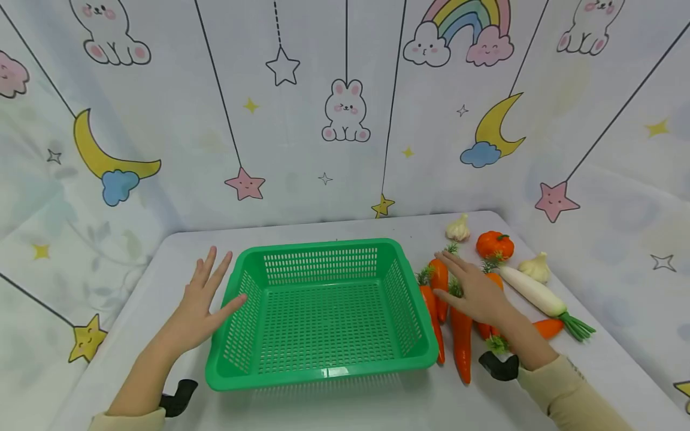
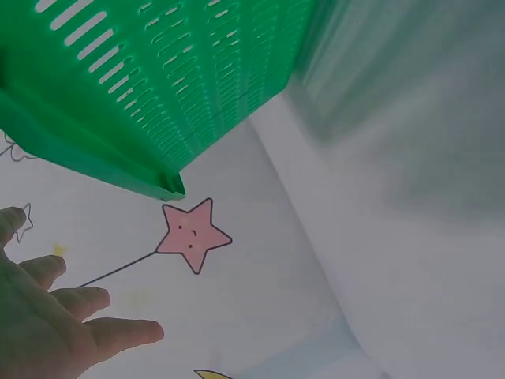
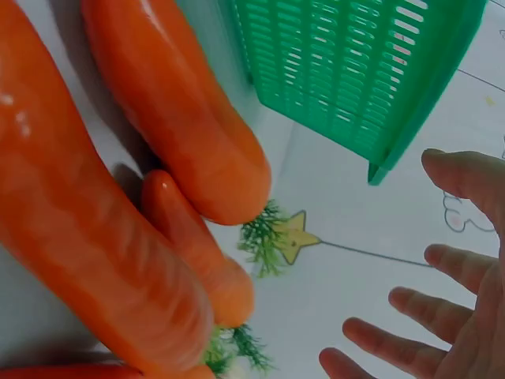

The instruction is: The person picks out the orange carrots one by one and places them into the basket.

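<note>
The head view shows the green basket (image 1: 326, 326) empty on the worktop (image 1: 388, 407), carrots (image 1: 461, 341) alongside; work seems barely begun. In the left-wrist view, the left hand (image 2: 43, 324) spreads wide, holding nothing. Right-wrist view: the right hand (image 3: 481, 316) likewise

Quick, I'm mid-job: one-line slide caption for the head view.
Left hand at the left side of a green basket, right hand over carrots, white radish farther right.

Plastic basket (image 1: 327, 328), glossy carrots (image 1: 462, 342), matt cloth backdrop (image 1: 293, 131)
</note>
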A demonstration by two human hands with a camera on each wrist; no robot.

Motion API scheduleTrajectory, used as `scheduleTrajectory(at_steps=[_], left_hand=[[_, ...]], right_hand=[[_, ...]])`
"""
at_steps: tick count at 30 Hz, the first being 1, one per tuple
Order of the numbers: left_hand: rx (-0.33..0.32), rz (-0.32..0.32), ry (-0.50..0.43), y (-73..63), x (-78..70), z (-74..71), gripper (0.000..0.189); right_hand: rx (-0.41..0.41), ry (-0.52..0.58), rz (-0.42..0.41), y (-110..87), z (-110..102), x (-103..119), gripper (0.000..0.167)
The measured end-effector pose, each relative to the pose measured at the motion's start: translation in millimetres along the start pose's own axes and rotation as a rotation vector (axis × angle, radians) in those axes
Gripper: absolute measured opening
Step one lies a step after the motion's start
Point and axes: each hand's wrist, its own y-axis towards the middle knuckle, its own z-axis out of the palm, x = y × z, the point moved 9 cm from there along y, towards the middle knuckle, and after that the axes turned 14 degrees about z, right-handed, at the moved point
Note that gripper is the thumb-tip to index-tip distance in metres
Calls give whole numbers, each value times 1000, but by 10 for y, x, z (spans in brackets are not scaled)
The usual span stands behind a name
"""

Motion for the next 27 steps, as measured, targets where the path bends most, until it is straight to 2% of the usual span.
scheduleTrajectory(at_steps=[4,13,20,27], left_hand=[[-9,-22,-40,-30,34,44,78],[-51,-37,-108,-76,107,87,77],[-72,-54,-184,-99,125,134,77],[-77,-62,-231,-110,148,211,76]], right_hand=[[10,19,2,-23,71,-15,70],[86,64,85,-73,254,-92,77],[117,149,59,-111,364,-66,76],[145,158,65,-118,459,-45,75]])
